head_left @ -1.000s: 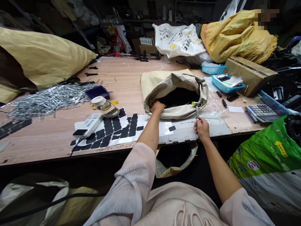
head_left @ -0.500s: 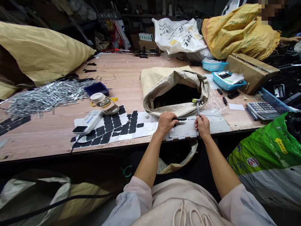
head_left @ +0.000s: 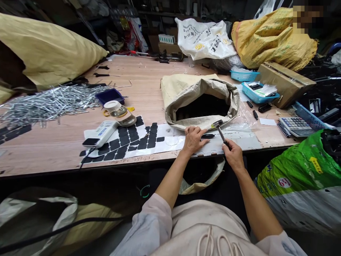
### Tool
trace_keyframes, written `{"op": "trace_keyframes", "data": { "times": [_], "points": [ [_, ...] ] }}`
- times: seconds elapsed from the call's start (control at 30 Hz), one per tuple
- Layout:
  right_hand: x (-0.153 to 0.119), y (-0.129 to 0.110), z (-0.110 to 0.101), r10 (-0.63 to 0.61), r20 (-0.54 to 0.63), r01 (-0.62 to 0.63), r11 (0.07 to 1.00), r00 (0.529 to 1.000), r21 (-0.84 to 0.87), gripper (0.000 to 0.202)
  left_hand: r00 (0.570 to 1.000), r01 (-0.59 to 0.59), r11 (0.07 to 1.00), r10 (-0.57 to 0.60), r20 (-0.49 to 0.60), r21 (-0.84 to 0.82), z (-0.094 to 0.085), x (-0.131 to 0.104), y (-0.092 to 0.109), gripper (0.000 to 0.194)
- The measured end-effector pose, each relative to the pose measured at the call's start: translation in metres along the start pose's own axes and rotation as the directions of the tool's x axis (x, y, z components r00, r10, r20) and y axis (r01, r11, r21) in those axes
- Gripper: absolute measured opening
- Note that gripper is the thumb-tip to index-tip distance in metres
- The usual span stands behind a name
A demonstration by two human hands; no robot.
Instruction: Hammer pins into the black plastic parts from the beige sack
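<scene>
1. Workbench (head_left: 149, 78): wood-surfaced, spanning the view; carries the items in 3 to 9.
2. Green-and-white bag (head_left: 298, 177): upright at the bench's front edge, right side.
3. Beige sack (head_left: 177, 83): lies on the bench ahead of both hands; mouth open toward the wearer, interior dark.
4. Heap of metal rods (head_left: 55, 103): loose, at the left of the bench.
5. Light grey board (head_left: 242, 141): flat along the front edge, just before the sack mouth.
6. Left hand (head_left: 194, 140): over the board, thumb spread away from the index finger, both beside the left end of the black part. Whether they pinch this end or only press on it cannot be told.
7. Right hand (head_left: 233, 154): fingers wrapped around the hammer handle, at the front edge of the board.
8. Hammer (head_left: 221, 135): tilted, head up and toward the left; the head is near the sack's lower rim, just beyond the black part. Contact with either cannot be determined.
9. Black part (head_left: 208, 136): slim, located over the board, between the two hands, right end exposed.
</scene>
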State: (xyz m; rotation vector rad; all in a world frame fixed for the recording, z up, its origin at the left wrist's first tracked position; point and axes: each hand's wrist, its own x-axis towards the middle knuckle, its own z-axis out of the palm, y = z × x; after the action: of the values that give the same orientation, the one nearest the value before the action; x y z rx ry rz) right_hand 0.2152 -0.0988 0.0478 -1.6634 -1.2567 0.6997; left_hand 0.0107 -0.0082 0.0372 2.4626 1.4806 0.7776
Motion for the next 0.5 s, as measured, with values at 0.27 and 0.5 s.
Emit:
{"op": "trace_keyframes", "data": {
  "times": [0.27, 0.5],
  "points": [
    [-0.015, -0.007, 0.007, -0.146, -0.085, 0.114, 0.947, 0.986, -0.3, 0.04, 0.999, 0.036, 0.997, -0.036, 0.012, -0.065, -0.001, 0.002, 0.0, 0.017],
    [-0.026, -0.023, -0.001, -0.303, -0.02, 0.257, 0.841, 0.953, -0.476, 0.038, 0.981, 0.192, 0.962, -0.181, 0.071, -0.196, 0.001, 0.008, -0.006, 0.017]
  ]
}}
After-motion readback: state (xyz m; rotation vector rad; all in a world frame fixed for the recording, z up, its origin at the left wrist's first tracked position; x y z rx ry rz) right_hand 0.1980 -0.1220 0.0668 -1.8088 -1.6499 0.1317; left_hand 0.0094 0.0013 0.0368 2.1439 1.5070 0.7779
